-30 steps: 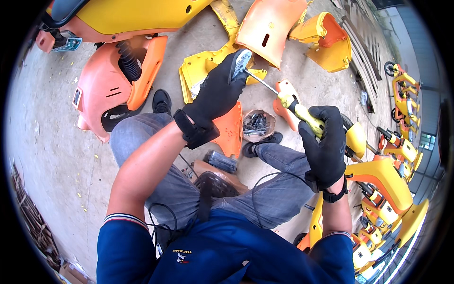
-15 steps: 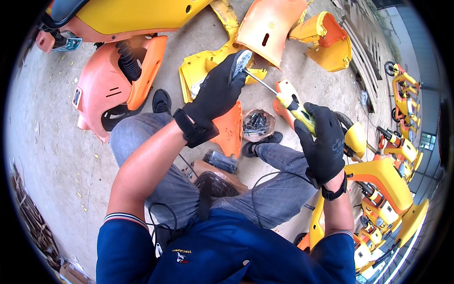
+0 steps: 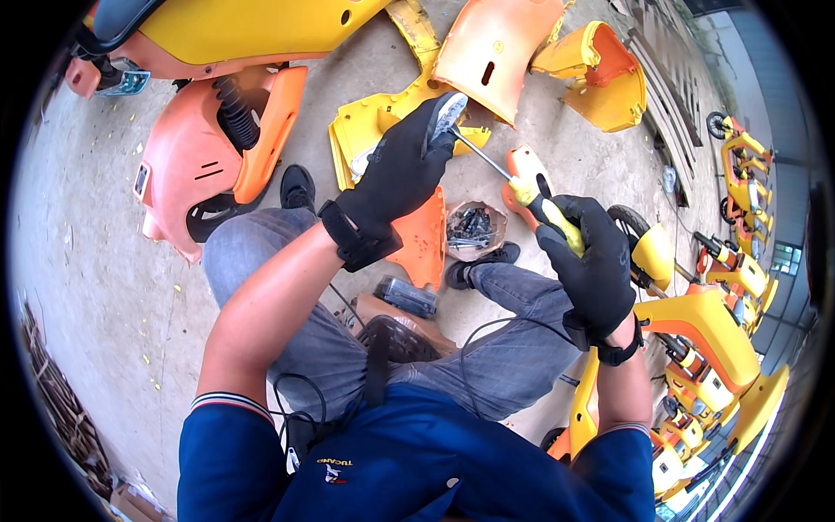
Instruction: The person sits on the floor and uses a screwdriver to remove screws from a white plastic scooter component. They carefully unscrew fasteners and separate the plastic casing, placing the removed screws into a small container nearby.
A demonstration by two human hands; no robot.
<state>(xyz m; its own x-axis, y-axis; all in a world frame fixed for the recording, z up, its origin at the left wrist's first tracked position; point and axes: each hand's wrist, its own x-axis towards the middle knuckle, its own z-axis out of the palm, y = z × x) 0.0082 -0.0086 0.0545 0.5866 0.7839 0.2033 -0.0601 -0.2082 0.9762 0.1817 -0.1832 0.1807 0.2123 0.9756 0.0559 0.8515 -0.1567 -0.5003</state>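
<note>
Two gloved hands: the left hand [image 3: 402, 170] pinches one small grey part [image 3: 448, 110]; the right hand [image 3: 591, 261] fists one yellow-handled screwdriver [image 3: 513, 181], tip touching it.

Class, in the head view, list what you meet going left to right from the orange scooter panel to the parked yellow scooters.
Orange scooter panel → left hand gripping a small grey part → container of screws → yellow-handled screwdriver → right hand → parked yellow scooters.

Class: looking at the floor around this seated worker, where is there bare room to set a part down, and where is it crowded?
Bare concrete floor lies open left of the orange body shell and the left knee. A smaller patch sits right of the screw bowl. Ahead, yellow panels crowd together; the right edge is packed with yellow scooters.
</note>
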